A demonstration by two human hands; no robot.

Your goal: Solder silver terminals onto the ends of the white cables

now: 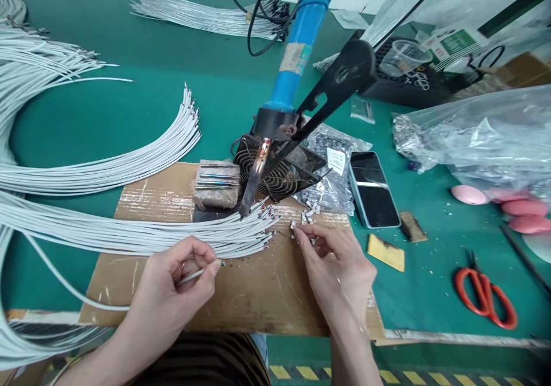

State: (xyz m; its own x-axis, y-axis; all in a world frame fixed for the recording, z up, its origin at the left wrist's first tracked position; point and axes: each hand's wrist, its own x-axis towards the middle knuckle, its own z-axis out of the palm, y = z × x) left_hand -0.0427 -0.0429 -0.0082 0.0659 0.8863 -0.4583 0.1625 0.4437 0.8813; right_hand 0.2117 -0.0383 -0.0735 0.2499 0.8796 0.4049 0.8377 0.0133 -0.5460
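Note:
Between thumb and fingers, my left hand (183, 283) holds a white cable (191, 276) near its stripped end, over the cardboard (253, 294). My right hand (338, 265) pinches a tiny white connector (293, 225) between thumb and forefinger, beside a small pile of similar connectors (309, 215). A bundle of white cables (142, 234) lies just beyond my left hand, its ends pointing right. Above those ends, a soldering iron (297, 59) with a blue handle is held in a black stand (331, 88), tip pointing down.
Behind the iron's tip are a sponge block (217, 182) with metal rods and a black fan (275, 174). A phone (374, 188), a yellow sponge (386, 252) and orange-handled scissors (485, 294) lie to the right. More cable bundles (107, 159) occupy the left.

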